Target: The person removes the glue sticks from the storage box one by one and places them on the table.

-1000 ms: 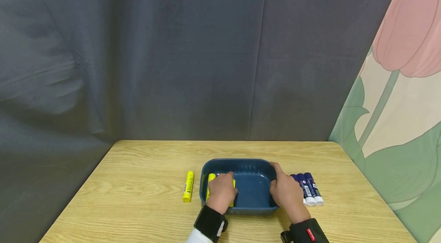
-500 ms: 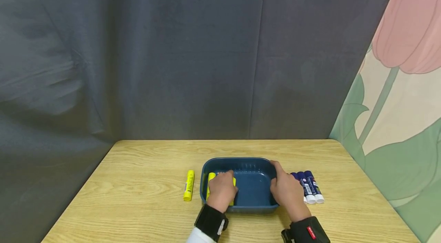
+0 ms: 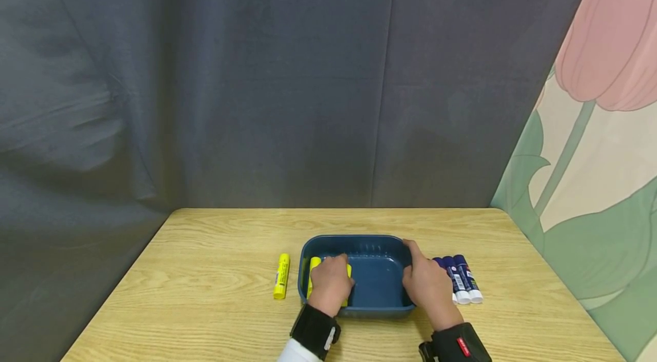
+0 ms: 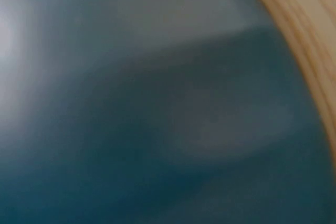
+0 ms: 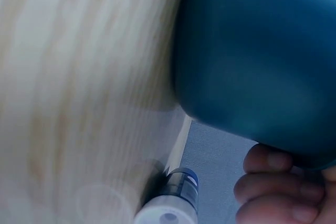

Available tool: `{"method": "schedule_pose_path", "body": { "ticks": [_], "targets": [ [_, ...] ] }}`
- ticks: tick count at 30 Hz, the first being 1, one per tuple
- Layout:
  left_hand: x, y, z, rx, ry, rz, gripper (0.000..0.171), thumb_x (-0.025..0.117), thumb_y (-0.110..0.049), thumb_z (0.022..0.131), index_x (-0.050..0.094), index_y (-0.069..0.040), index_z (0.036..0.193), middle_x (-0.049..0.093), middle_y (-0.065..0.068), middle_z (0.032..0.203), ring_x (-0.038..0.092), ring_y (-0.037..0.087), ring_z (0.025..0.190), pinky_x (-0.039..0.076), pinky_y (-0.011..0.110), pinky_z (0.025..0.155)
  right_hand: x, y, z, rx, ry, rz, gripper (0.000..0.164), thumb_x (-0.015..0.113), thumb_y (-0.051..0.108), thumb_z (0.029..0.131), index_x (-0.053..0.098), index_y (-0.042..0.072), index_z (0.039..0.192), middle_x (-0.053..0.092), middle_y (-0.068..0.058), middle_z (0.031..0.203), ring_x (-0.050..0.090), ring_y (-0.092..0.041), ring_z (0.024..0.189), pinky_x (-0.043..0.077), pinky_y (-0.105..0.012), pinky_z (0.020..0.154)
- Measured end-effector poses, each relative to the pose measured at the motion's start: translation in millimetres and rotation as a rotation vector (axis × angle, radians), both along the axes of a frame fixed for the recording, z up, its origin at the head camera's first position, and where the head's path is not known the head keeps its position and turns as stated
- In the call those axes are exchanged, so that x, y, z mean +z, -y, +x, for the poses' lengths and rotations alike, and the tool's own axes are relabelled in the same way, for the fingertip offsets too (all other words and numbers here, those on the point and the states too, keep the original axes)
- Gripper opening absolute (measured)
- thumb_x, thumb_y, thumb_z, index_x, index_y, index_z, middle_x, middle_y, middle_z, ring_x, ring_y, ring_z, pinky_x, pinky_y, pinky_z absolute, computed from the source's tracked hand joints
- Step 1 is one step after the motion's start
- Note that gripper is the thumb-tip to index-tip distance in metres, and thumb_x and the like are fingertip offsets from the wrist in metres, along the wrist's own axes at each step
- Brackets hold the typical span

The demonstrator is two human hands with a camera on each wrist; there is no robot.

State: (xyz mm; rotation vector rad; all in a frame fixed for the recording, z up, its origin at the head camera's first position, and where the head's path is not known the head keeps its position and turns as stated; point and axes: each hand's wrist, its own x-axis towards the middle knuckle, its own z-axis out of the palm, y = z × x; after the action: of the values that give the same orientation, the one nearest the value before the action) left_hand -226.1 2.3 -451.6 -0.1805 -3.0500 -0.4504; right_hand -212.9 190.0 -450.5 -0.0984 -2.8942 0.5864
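Note:
A dark blue rectangular plastic bin stands on the table, with yellow glue sticks in its left part. My left hand reaches down inside, over the sticks; yellow shows on both sides of it, but its fingertips are hidden. The left wrist view holds only the blurred blue bin wall and a strip of wood. My right hand grips the bin's right side at the rim. In the right wrist view, curled fingers lie against the outside below the rim.
One yellow glue stick lies on the wooden table left of the bin. Several dark blue glue sticks with white ends lie side by side to the right, partly behind my right hand. A grey curtain hangs behind the table.
The view has shifted very slightly. Both hands, the bin and the glue sticks keep their places.

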Motion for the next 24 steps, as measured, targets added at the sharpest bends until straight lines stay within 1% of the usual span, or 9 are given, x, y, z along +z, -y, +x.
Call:
{"method": "schedule_pose_path", "body": {
  "ticks": [10,19,24],
  "targets": [
    [-0.1,-0.3,-0.9,0.008,0.016,-0.017,0.043,0.076,-0.031,0.073,0.064,-0.016,0.111,0.066,0.008,0.087,0.060,0.023,0.075,0.052,0.043,0.058,0.5,0.9,-0.4,0.002,-0.005,0.002,0.054,0.053,0.008,0.084,0.036,0.016,0.136,0.041,-0.004,0.051,0.039,-0.018,0.038,0.028,-0.028,0.035],
    [0.3,0.5,-1.2,0.004,0.024,-0.022,0.045,0.076,-0.031,0.073,0.063,-0.016,0.113,0.067,0.008,0.090,0.060,0.023,0.078,0.052,0.043,0.060,0.3,1.1,-0.1,0.000,-0.009,0.007,0.054,0.052,0.009,0.084,0.036,0.016,0.136,0.041,-0.004,0.051,0.039,-0.017,0.037,0.028,-0.028,0.034],
    [1.7,0.7,-0.4,-0.003,0.014,-0.017,0.044,0.076,-0.030,0.073,0.063,-0.016,0.113,0.067,0.008,0.091,0.060,0.024,0.081,0.052,0.043,0.060,-0.6,0.5,-0.1,-0.002,-0.003,0.005,0.055,0.052,0.009,0.085,0.036,0.016,0.136,0.041,-0.004,0.051,0.039,-0.017,0.038,0.028,-0.028,0.034]
  ]
}}
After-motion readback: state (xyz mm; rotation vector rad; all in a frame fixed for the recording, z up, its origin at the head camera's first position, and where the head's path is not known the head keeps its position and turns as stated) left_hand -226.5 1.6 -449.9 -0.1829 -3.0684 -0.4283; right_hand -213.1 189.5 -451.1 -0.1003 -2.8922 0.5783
